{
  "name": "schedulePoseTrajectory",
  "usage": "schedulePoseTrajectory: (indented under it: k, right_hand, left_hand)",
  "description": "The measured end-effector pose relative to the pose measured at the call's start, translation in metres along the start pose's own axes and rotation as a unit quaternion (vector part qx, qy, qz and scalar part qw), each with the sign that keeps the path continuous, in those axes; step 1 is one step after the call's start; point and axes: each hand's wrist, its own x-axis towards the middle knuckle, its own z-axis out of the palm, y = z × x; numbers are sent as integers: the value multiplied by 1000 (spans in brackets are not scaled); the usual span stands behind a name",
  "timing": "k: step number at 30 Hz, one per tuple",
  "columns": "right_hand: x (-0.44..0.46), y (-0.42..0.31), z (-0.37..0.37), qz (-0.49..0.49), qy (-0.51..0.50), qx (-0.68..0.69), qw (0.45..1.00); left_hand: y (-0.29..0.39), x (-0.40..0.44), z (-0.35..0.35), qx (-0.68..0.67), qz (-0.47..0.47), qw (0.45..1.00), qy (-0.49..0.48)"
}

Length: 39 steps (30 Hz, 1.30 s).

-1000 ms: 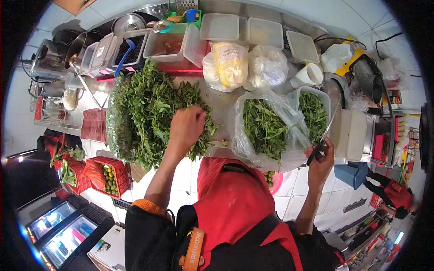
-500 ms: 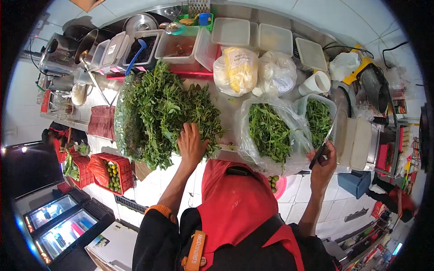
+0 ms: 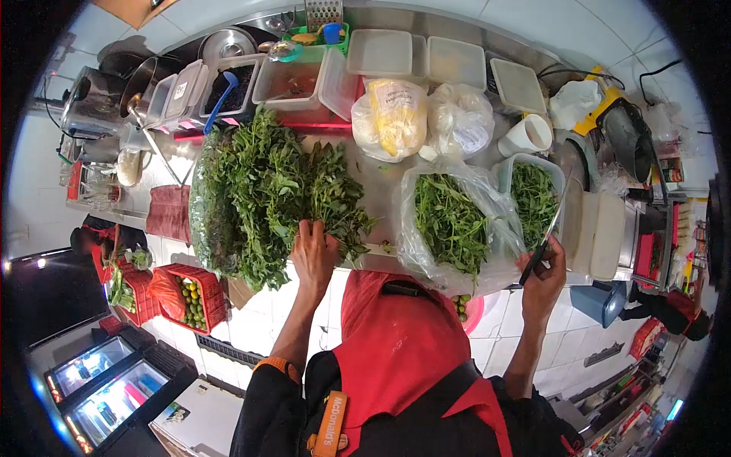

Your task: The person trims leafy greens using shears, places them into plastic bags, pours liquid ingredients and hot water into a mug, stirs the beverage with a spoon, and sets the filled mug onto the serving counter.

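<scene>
- Greens in a leafy heap (image 3: 263,198) lie in the head view on the left part of the tabletop (image 3: 379,194), in front of the person; a darker bunch (image 3: 332,190) lies against their right side.
- The left hand (image 3: 313,251) is at the near edge of these leaves, fingers bent; whether it grips a stem or only touches, I cannot tell.
- The right hand (image 3: 543,276) is closed around a black-handled tool (image 3: 536,263). Its long blade slants up and away from the body, probably so the edge stays off the other hand; knife or scissors, I cannot tell.
- Loose sprigs (image 3: 449,221) lie in an open plastic bag (image 3: 407,217). Its mouth is spread wide, likely to leave them easy to reach from above.
- Just right of it, a clear tub (image 3: 561,174) holds more leaves (image 3: 533,190); the blade crosses over its right side, so that way in looks partly blocked.
- Behind the bag, two tied bundles (image 3: 396,118) (image 3: 460,120) and a white cup (image 3: 527,135) stand in the way of reaching the lidded boxes (image 3: 379,52) at the back.
- A dark red cloth (image 3: 168,213) lies left of the heap, near the edge.
- Below, a red crate (image 3: 215,306) holds round fruit (image 3: 193,301); at far right is another person (image 3: 680,308), well apart.
</scene>
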Motion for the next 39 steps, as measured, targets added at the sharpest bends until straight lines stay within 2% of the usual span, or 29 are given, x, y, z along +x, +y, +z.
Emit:
schedulePoseTrajectory:
  k: [2, 4, 7, 8, 9, 12, 16, 18, 19, 22, 23, 25, 27, 29, 31, 33, 35, 37, 39]
  right_hand:
    - [0, 0, 0, -8, 0, -6, 1000]
    - [-1, -2, -1, 0, -12, -4, 1000]
    - [-2, -4, 1, 20, -6, 12, 1000]
    - [-2, -3, 1, 19, -6, 14, 1000]
    - [-2, -2, 1, 16, -3, 10, 1000]
    - [-2, 0, 0, 8, -6, 6, 1000]
    - [-2, 2, -3, -18, -17, -19, 1000]
    - [-1, 1, -2, -14, -15, -15, 1000]
    - [-2, 0, -2, -7, -12, -12, 1000]
    - [-2, 0, -2, -1, -13, -2, 1000]
    - [-2, 0, -2, -2, -13, -1, 1000]
    - [-3, -1, -1, -11, -18, 4, 1000]
    - [-4, -3, 1, -9, -20, 5, 1000]
    - [-4, -3, 2, -9, -22, 6, 1000]
    - [-4, -2, 2, -8, -21, -13, 1000]
    - [-4, 0, 2, -13, -22, 2, 1000]
    - [-4, 1, 0, -14, -22, 14, 1000]
    - [-4, 1, -1, -17, -28, -5, 999]
    - [-4, 1, -1, -17, -30, -2, 999]
  left_hand:
    - [0, 3, -4, -14, -18, 1000, 5]
    - [-1, 7, -9, -50, -98, 994, -15]
    - [-9, 9, -8, -122, -66, 990, 30]
    - [-13, 10, -6, -124, -42, 988, 82]
    - [-16, 12, -6, -124, -41, 988, 83]
    - [-9, 23, -21, -287, -147, 942, 92]
    - [-4, 26, -28, -291, -143, 944, 67]
    - [-8, 20, -12, -272, -31, 958, 84]
    - [-10, 14, -2, -271, -32, 958, 84]
    - [-6, -2, 16, -231, -112, 966, -35]
    - [-3, -3, 18, -230, -112, 966, -33]
    - [3, -5, 21, -99, -102, 989, -45]
    - [17, 1, 21, -88, -120, 987, -61]
    - [27, 7, 23, -92, -176, 975, -102]
    - [28, 10, 22, -117, -179, 972, -92]
    - [32, 14, 8, -218, -201, 954, -34]
    - [32, 21, -15, -239, -232, 942, -40]
    - [22, 24, -33, -330, -200, 922, -14]
    - [3, 26, -50, -450, -171, 876, -26]
